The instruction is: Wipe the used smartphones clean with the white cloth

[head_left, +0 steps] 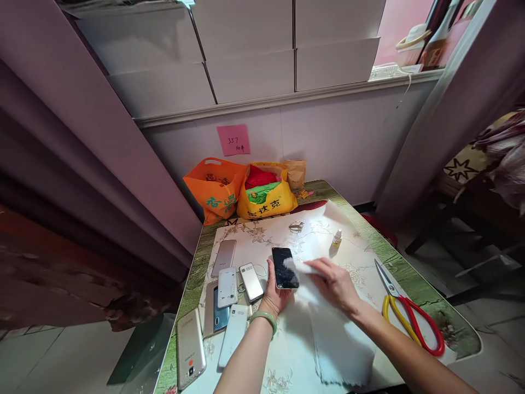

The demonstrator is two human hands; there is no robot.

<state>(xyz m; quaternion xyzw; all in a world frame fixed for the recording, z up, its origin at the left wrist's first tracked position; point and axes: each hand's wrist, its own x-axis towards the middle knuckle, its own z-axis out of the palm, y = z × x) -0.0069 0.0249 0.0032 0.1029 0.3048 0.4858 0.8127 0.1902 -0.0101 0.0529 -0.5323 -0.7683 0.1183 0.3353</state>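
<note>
My left hand [274,295] grips a black smartphone [284,267] with its dark screen facing up, just above the table. My right hand [333,282] pinches a white cloth [296,266] and presses its tip against the phone's right edge. The rest of that white cloth [340,345] trails down over the table toward me. A green bangle [264,318] sits on my left wrist.
Several other phones [227,287] lie in a cluster at the left of the table [414,284]. Red and yellow scissors [410,314] lie at the right. A small dropper bottle [337,237] stands behind my hands. An orange bag [215,191] and a yellow bag [266,200] stand at the far edge.
</note>
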